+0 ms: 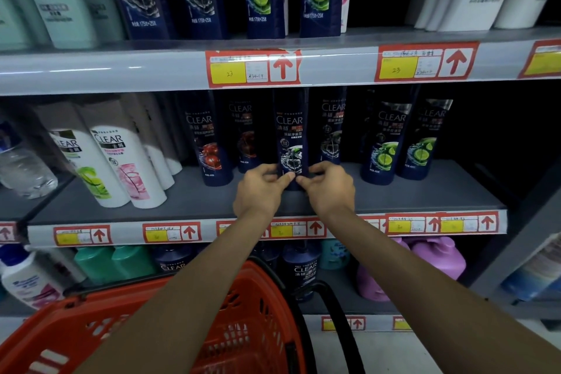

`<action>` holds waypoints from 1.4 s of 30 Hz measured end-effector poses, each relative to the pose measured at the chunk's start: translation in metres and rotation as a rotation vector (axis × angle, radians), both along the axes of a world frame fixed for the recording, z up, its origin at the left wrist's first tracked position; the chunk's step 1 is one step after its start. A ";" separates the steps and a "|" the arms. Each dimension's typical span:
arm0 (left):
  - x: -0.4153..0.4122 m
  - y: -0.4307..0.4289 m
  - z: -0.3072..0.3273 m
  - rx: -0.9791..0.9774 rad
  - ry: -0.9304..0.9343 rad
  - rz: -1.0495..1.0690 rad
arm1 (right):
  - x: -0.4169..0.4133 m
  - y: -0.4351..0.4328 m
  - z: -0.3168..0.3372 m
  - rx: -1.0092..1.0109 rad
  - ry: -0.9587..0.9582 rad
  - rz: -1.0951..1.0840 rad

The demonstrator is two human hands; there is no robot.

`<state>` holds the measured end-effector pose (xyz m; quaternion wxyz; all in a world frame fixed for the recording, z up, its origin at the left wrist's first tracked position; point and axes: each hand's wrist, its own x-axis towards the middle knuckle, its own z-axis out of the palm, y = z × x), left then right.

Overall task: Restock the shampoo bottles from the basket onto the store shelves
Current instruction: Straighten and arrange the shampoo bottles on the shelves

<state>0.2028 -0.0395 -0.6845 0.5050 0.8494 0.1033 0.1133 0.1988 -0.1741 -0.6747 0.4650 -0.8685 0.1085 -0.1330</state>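
I am at a dim store shelf [409, 194], grey, with red and yellow price tags [314, 228] on its edge below my fingers. My left hand [258, 190] and right hand [329, 188] pinch the foot of a dark blue CLEAR bottle [290, 136]. It stands upright on the shelf. The orange basket [243, 316] is under my arms.

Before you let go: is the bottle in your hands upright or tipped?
Upright: the dark bottle stands vertical, label forward; left hand and right hand pinch its base.

A dark navy plastic shampoo bottle [290, 143] stands upright on the grey middle shelf [394, 197]. The orange plastic basket [249, 313] lies below it.
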 end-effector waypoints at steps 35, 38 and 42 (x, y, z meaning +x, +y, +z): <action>-0.051 -0.074 0.031 0.411 -0.045 -0.238 | -0.077 -0.099 0.021 -0.074 -0.035 -0.039; -0.040 -0.107 0.035 0.312 -0.046 -0.241 | -0.080 -0.120 0.018 -0.101 -0.048 -0.068; -0.016 -0.147 0.038 0.237 -0.031 -0.219 | -0.074 -0.139 0.016 -0.111 -0.076 -0.091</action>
